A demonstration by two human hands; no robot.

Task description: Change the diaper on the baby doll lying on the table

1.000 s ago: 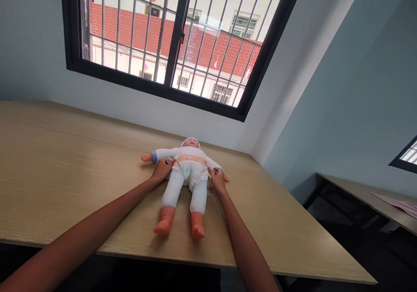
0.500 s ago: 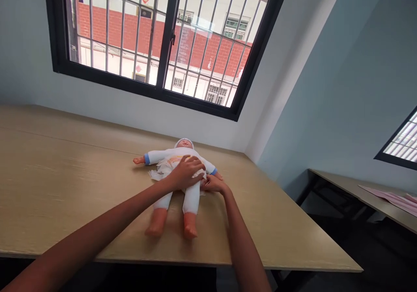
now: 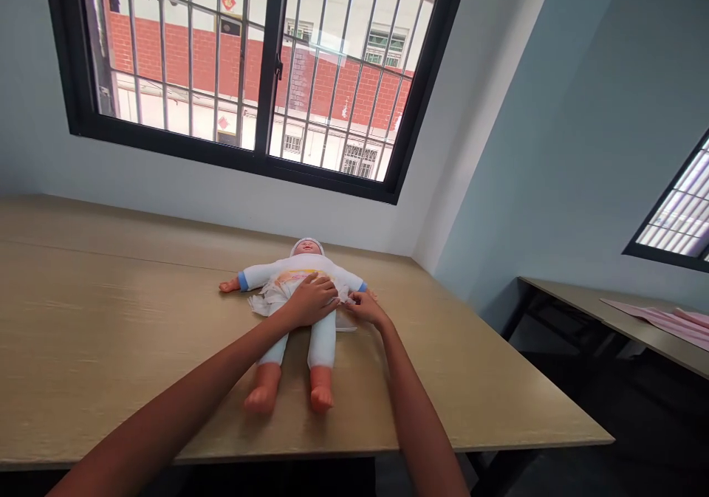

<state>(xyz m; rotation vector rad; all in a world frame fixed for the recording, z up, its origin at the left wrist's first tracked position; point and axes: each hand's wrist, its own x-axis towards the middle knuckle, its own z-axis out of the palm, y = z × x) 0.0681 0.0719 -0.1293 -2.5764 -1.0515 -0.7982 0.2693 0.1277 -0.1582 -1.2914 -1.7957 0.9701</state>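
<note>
A baby doll in a white suit with blue cuffs lies on its back, its bare feet toward me. Around its waist is a white diaper with an orange and yellow print along the top and a ruffled side. My left hand rests flat on the diaper's front, fingers stretched across the doll's belly. At the doll's side, my right hand pinches the diaper's edge between thumb and fingers. A flat white piece shows on the table below that hand.
The doll lies on a wooden table whose front edge is close to me. Behind it stands a wall with a barred window. To the right, a second table bears pink sheets.
The view has shifted slightly. My right hand has lifted a little at the doll's side, and more of the white piece shows beneath it. My left hand stays on the diaper.
</note>
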